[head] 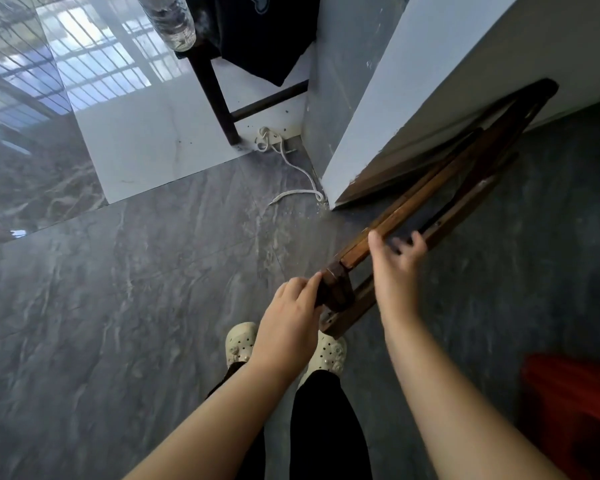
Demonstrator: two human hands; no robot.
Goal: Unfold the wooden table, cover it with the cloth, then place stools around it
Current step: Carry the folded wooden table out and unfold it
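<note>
Folded wooden desk [426, 199]: dark brown frame, collapsed flat, leaning tilted against the pale wall [413, 98], its far end raised near the wall's edge, its near end low, just above the person's feet. Both grips are on this near end.

Left grip [284, 327]: closed round the thick end block of the frame, fingers curled over its left face, thumb side upward. The block sits directly right of this grip and touches it.

Right grip [395, 261]: partly open, thumb laid along the upper rail, fingers hooked over the lower rail beyond it. Fingertips are blurred; how firmly it clasps, I cannot tell. The frame runs up and away from this grip toward the wall.

Floor [118, 306]: glossy grey marbled tile under both grips, with a paler section farther off to the left.

White cord [302, 174]: lies on the floor well ahead of the left grip, near the wall corner.

Dark chair [219, 98]: far ahead of the left grip, dark cloth [264, 36] draped on it, clear plastic bottle [174, 22] at its edge.

Red object [572, 410]: blurred, low and right of the right grip; kind not discernible.

Pale perforated clogs [243, 344]: beneath the left grip.
</note>
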